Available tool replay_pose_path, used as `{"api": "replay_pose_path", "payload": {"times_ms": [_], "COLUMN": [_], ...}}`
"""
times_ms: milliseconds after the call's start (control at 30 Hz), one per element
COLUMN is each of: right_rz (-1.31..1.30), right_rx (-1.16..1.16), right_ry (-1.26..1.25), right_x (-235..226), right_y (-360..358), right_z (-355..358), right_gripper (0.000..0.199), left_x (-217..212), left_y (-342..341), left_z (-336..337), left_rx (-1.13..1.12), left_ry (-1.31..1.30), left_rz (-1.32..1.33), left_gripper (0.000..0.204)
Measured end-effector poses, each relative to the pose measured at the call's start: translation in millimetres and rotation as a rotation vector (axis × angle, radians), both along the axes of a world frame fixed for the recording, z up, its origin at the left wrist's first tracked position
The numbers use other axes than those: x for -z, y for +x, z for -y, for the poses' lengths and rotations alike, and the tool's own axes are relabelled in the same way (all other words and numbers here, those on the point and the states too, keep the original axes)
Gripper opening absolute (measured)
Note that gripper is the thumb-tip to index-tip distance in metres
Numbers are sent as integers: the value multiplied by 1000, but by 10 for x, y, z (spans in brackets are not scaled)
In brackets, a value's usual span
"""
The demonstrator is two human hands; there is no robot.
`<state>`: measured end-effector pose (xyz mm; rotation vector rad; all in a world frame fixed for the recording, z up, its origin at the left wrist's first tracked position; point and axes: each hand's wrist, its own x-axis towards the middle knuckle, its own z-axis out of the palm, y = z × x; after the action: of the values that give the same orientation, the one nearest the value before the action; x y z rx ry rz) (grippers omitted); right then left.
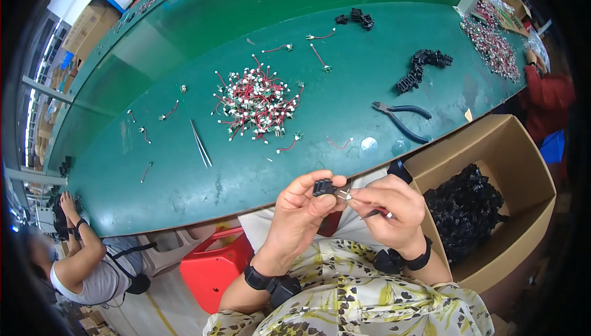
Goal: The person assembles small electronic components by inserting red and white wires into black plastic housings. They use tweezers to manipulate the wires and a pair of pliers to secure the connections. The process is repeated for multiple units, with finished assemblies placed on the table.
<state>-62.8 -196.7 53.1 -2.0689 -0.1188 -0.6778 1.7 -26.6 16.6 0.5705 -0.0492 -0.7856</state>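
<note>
A green table [345,102] bears wired connectors [258,103], tweezers [201,144] and pliers [391,110].

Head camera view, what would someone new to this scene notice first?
The big heap of red-wired white connectors stands out first, near the middle of the green table. Next is the open cardboard box at the lower right, with a mass of black pieces inside. Then, below the table's near edge, the left hand holds a small black block beside the right hand.

Your right grip [397,210]: carton [523,219] just right, pliers [411,109] beyond | your left grip [297,210]: worktop [243,176] passable leftward, wire pile [258,103] beyond-left
</note>
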Motion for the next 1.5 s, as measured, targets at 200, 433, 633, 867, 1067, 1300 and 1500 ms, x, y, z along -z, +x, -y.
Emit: {"api": "replay_pose_path", "payload": {"times_ms": [200, 433, 633, 867, 1067, 1300, 1500], "right_rz": [-107, -117, -150, -147, -114, -138, -161], "right_rx": [-31, -20, -19, -43, 13, -26, -32], "right_ry": [179, 152, 69, 28, 7, 42, 11], "right_x": [-109, -137, -109, -114, -146, -127, -154], "right_y": [-41, -84, -80, -32, -33, -41, -34], "right_z": [-43, -42, -25, 2, 6, 6, 26], "right_gripper": [16, 18, 18, 17, 19, 20, 20], "left_x": [36, 80, 49, 38, 27, 80, 44], "left_y": [-70, -101, -72, -45, -40, -51, -13], "left_z": [16, 18, 22, 17, 45, 63, 32], "left_rx": [58, 41, -14, -9, 25, 10, 33], "left_ry": [-112, -27, 154, 223, 100, 112, 227], "left_rz": [-30, 66, 296, 372, 164, 208, 366], "left_gripper": [41, 43, 42, 42, 41, 40, 39]}}
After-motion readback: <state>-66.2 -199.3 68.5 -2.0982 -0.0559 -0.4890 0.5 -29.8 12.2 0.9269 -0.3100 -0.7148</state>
